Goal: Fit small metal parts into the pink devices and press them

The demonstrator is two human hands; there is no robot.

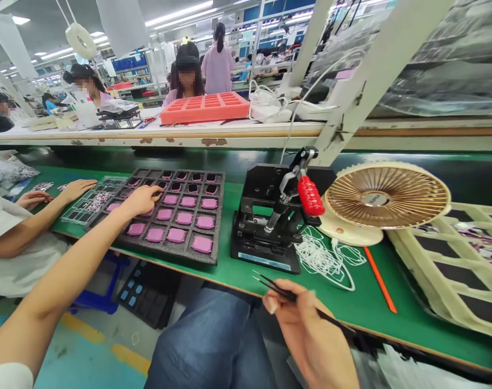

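Note:
My left hand [141, 201] reaches over a dark grey foam tray [191, 253], its fingers bent together at a compartment in the middle. What they pinch, if anything, is hidden. Pink watch-like cases [202, 244] fill the near compartments, and several with black faces [193, 188] sit in the far rows. Above the table's front edge, my right hand [306, 329] is closed around black tweezers [284, 292], whose tips point left and stand apart with nothing between them. Beyond the tweezers stands a black toggle press [265, 216] with a red handle [310, 195].
A co-worker's hand [79, 189] rests by a clear green tray [78, 215] on the left. To the right are a fan [387, 197], a coiled white cable [321, 256], an orange stick [380, 280] and a cream divided tray [422, 270]. A shelf [181, 138] runs behind.

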